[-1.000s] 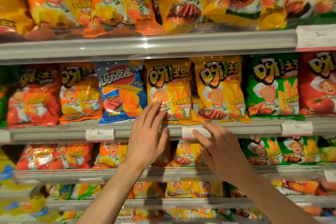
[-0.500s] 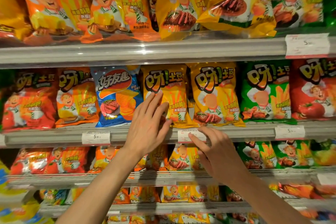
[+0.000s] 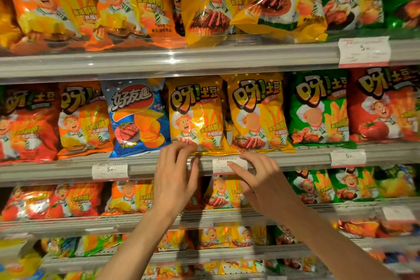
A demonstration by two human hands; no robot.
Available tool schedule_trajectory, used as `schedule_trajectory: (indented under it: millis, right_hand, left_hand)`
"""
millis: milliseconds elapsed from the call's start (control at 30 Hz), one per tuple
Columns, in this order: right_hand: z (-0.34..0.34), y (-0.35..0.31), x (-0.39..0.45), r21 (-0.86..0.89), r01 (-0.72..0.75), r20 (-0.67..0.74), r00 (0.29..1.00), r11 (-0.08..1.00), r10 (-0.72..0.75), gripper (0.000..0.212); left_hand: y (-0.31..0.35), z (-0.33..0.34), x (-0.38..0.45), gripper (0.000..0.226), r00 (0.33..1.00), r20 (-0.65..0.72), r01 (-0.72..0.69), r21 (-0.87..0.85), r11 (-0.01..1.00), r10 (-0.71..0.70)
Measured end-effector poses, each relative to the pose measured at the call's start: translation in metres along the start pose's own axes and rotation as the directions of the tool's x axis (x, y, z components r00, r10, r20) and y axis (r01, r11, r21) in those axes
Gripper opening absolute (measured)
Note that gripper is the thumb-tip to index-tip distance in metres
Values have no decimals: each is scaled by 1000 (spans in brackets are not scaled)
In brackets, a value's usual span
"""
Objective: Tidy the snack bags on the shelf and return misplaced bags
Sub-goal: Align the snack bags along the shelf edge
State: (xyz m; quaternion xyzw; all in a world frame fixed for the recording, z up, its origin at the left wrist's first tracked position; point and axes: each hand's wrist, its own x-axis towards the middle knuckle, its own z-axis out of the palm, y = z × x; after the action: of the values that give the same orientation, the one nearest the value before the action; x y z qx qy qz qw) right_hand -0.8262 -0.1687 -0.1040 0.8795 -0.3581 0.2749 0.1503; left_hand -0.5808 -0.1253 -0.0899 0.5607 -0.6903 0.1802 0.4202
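A shop shelf (image 3: 159,167) is full of snack bags. A blue chip bag (image 3: 136,118) stands among orange and yellow ones. The left hand (image 3: 175,179) pinches the bottom edge of a yellow bag (image 3: 195,116). The right hand (image 3: 261,179), fingers straight, touches a price tag (image 3: 229,165).

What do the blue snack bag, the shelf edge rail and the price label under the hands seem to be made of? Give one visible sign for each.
Blue snack bag: probably glossy plastic film; it shines and crinkles.
Shelf edge rail: looks like clear plastic over a pale grey strip, with glare; metal cannot be ruled out.
Price label: seemingly matte printed paper, white and flat.
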Motion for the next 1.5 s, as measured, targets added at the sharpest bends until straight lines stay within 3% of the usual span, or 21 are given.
schedule_trajectory:
  millis: [33,100,167,233,267,333,433,567,667,967,1100,1300,1500]
  right_hand:
    - [-2,2,0,3,-10,-9,1000,1000,10,50]
    - [-7,5,1,18,-33,-34,999,999,33,45]
    - [-15,9,2,43,-51,-85,995,998,55,40]
    - [-24,13,5,65,-79,-165,982,995,89,35]
    - [-28,16,7,73,-96,-207,972,993,109,34]
    - [-36,24,14,100,-147,-264,949,984,169,37]
    - [-54,36,28,214,-333,-133,921,918,365,56]
    - [-65,50,49,250,-540,153,842,804,518,87]
    - [-60,49,57,310,-594,226,804,742,550,91]
    - [-44,37,56,284,-544,-1,823,789,568,92]
    - [-38,44,55,326,-581,59,800,746,597,90]
    - [-35,43,55,291,-570,61,813,769,579,90]
    - [-29,37,45,377,-550,47,815,745,578,89]
  left_hand:
    - [7,-1,-7,14,998,41,49,-54,997,-47]
    - [21,3,-19,21,961,182,237,-169,957,-206]
    - [35,13,-27,35,852,377,477,-273,835,-363]
    - [49,22,-26,40,688,565,706,-377,600,-455]
    - [57,25,-22,40,597,641,799,-423,427,-482]
    - [70,30,-13,42,456,740,879,-463,118,-495]
    - [79,34,-6,41,419,765,870,-492,-25,-489]
    - [84,37,-3,39,406,764,856,-510,-83,-501]
    - [84,37,-3,42,405,758,850,-518,-95,-510]
    - [84,39,-4,45,414,740,841,-533,-86,-531]
    - [83,38,-4,45,416,739,848,-525,-67,-529]
    - [83,39,-3,45,400,732,856,-514,-61,-551]
    - [81,42,0,42,370,751,851,-510,-124,-547]
